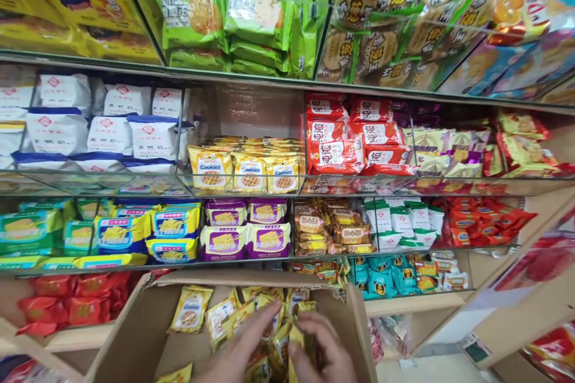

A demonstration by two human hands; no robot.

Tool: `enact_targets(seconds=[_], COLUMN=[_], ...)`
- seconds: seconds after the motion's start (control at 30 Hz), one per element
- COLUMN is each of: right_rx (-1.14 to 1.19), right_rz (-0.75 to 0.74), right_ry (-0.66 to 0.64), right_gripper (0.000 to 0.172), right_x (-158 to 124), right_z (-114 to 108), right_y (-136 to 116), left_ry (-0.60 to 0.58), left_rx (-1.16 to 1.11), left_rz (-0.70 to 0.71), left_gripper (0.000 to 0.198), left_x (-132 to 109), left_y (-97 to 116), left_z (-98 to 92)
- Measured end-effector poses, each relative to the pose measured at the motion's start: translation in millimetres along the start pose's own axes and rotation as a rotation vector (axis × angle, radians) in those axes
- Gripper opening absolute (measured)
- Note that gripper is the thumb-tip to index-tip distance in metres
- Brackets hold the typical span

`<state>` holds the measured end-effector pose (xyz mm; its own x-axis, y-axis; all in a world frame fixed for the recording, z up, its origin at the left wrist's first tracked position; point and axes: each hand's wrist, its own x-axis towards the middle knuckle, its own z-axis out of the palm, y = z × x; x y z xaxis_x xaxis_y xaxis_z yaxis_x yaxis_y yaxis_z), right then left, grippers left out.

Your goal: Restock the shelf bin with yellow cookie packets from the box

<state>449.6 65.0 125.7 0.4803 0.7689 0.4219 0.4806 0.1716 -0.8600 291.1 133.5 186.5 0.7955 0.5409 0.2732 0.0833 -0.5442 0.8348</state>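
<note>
Both hands are inside a cardboard box (148,311) holding loose yellow cookie packets (191,309). My left hand (242,344) lies over the packets at the middle, its fingers stretched forward and slightly blurred. To its right, my right hand (326,347) has thumb and fingers bent around a cookie packet (295,335) that stands on edge. More packets lie under and between the hands, partly hidden by them. Directly behind the box, the middle shelf has a compartment with rows of matching cookie packs (250,172).
Glass-fronted shelves rise behind the box, with dividers between snacks. White packs (56,131) fill the left of the middle shelf, red packs (332,152) the right. Purple biscuit packs (268,240) sit one shelf lower. Green packs (193,12) are on top. A wooden side panel (507,287) stands right.
</note>
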Motion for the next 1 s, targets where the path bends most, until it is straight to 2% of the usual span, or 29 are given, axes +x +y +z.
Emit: enact_targets(seconds=[0.07,0.13,0.23,0.33,0.43,0.5,0.57,0.67,0.73,0.8,0.87,0.9,1.0], right_rx=[0.049,0.108,0.191,0.257,0.443,0.541,0.511,0.257,0.067,-0.071,-0.098,-0.083,0.076], right_rz=[0.062,0.141,0.285,0.41,0.515,0.534,0.428,-0.015,-0.342,-0.567,-0.625,-0.584,-0.256], right_ry=[-0.061,-0.149,-0.245,-0.301,-0.262,-0.204,-0.112,-0.019,-0.058,-0.136,-0.14,-0.1,0.057], right_gripper=[0.015,0.021,0.031,0.038,0.036,0.033,0.027,0.015,0.017,0.022,0.026,0.027,0.028], right_x=[16.7,28.9,37.4,37.7,34.0,30.8,27.5,21.7,16.1,8.5,-0.7,-5.4,-16.0], right_z=[-5.4,-11.5,-21.0,-26.5,-24.5,-21.2,-19.0,-18.9,-18.9,-17.1,-12.5,-9.2,4.1], right_y=[-20.6,-34.5,-38.2,-31.8,-26.1,-23.5,-22.1,-25.2,-29.7,-32.8,-32.2,-30.6,-23.7], left_ry=[-0.058,0.021,0.127,0.113,0.154,0.239,0.315,0.259,0.24,0.329,0.422,0.433,0.388], left_rx=[-0.376,-0.559,-0.651,-0.732,-0.836,-0.902,-0.968,-1.16,-1.279,-1.294,-1.267,-1.262,-1.239], left_rz=[-0.128,-0.228,-0.296,-0.296,-0.302,-0.354,-0.472,-0.659,-0.681,-0.648,-0.599,-0.574,-0.486], left_gripper=[0.083,0.076,0.073,0.077,0.078,0.074,0.064,0.05,0.049,0.059,0.071,0.073,0.075], left_x=[-2.0,4.6,17.0,21.8,21.0,20.0,19.1,18.2,18.3,18.8,19.3,19.4,18.4], left_y=[-10.2,-8.2,3.1,9.8,8.2,5.0,2.9,4.6,8.1,11.8,14.5,15.2,14.5], left_z=[24.2,32.2,23.2,12.5,13.4,17.0,19.0,17.2,13.9,10.4,8.0,7.5,9.3])
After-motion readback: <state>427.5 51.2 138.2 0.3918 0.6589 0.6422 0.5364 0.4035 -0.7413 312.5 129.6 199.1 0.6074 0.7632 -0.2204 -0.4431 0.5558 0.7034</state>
